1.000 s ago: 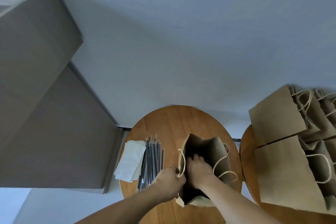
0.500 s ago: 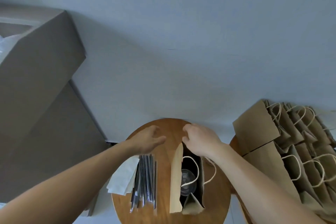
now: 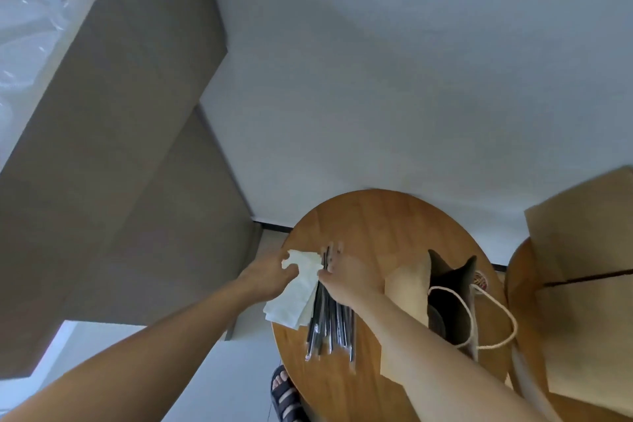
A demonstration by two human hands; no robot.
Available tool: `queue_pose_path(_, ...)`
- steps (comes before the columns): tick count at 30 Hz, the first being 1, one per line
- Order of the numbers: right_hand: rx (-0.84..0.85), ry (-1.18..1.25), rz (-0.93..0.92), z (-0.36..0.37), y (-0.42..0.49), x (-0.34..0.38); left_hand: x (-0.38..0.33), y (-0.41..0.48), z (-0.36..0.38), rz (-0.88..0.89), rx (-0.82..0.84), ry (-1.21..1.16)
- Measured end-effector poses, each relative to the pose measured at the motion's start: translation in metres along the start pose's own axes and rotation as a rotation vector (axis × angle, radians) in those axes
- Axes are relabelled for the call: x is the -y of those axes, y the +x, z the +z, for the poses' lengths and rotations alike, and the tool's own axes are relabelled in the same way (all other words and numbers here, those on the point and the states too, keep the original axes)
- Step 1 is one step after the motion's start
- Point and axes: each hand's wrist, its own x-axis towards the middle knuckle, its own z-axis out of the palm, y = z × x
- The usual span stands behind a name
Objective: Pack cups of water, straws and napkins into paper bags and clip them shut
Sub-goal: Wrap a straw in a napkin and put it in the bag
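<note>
An open brown paper bag (image 3: 407,288) with rope handles stands on the round wooden table (image 3: 383,219); its inside is dark and a cup shows only dimly. A pile of white napkins (image 3: 294,298) lies at the table's left edge beside several black wrapped straws (image 3: 330,329). My left hand (image 3: 267,276) pinches the far corner of the top napkin, lifting it. My right hand (image 3: 346,276) rests on the far ends of the straws, fingers curled over them.
Large cardboard boxes (image 3: 113,134) stand to the left, one holding clear plastic (image 3: 27,31). More brown paper bags (image 3: 582,267) stand on a second round table (image 3: 520,284) at the right. A sandalled foot (image 3: 284,390) shows below the table edge.
Both hands left the bag and moved left. The left hand took hold of a napkin corner, and the right hand came down on the straws. The camera view shifted right and down.
</note>
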Motion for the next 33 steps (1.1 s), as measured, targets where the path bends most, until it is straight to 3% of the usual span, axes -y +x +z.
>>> queue_pose_path(9,0.063,0.168,0.26,0.084,0.059,-0.018,0.043,0.047,0.029,-0.107,0.021,-0.064)
queue_pose_path(16,-0.055,0.33,0.37,0.121,0.097,-0.031,0.065,0.057,0.04,-0.176,0.03,-0.132)
queue_pose_path(21,-0.106,0.319,0.41,0.137,0.113,-0.032,0.074,0.057,0.042,-0.251,0.017,-0.211)
queue_pose_path(25,-0.194,0.36,0.362,0.135,0.107,-0.031,0.068,0.057,0.041,-0.252,0.003,-0.251)
queue_pose_path(28,-0.263,0.569,0.223,0.128,0.092,-0.023,0.062,0.057,0.041,-0.209,-0.01,-0.354)
queue_pose_path(33,-0.085,1.03,0.02,0.1,0.059,-0.018,0.051,0.049,0.039,-0.144,-0.01,-0.587)
